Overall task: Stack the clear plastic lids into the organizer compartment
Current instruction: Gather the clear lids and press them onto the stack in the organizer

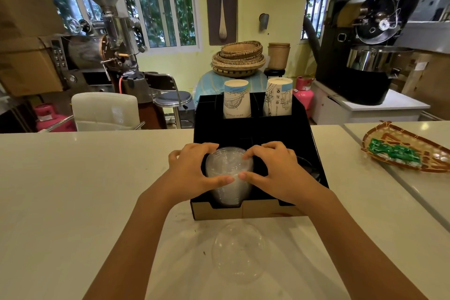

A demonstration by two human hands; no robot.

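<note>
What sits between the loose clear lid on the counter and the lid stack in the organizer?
Head view: only the organizer cardboard front wall and bare counter separate the loose lid from the lid stack.

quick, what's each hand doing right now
Left hand: closed on the stack of clear plastic lids in the black organizer.
Right hand: closed on the same stack.

A stack of clear lids [227,175] is held in the front-left compartment of a black organizer [305,129] on the white worktop [73,190]. The stack is clasped by the left hand [194,170] and the right hand [275,170], thumbs nearly meeting across it. One domed clear lid [239,252] lies on the worktop just before the organizer. Two paper cup stacks [237,102] are seen upright in the rear compartments.
</note>
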